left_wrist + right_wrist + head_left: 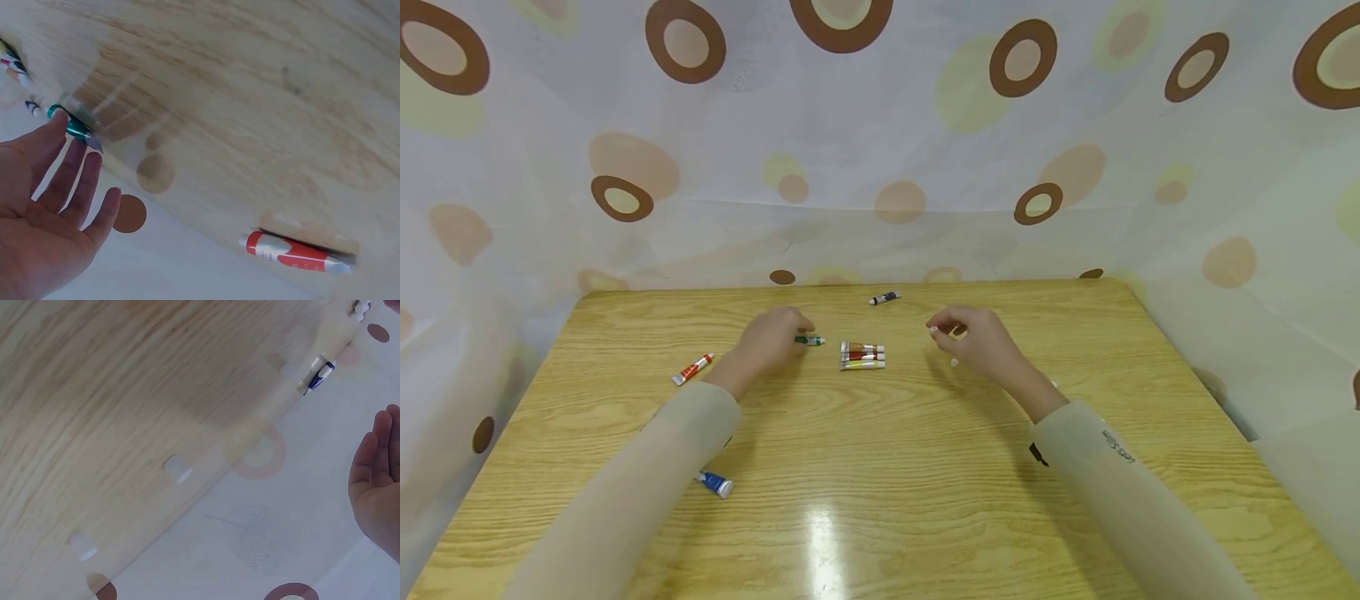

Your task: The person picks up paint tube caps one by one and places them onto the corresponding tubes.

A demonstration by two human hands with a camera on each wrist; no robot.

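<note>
Judging by the tabletop, 3 paint tubes lay grouped mid-table; left hand fingers touched the green tube, right hand loosely curled, empty; 3 tubes remained scattered.

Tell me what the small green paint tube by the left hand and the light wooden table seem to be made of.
The small green paint tube looks like soft metal or foil-like plastic with a glossy coloured skin; it shines and has a white cap, though which material is unclear. The left hand touches it. The light wooden table looks like wood or wood-grain laminate, smooth and semi-gloss: grain lines and a bright light reflection show.
</note>
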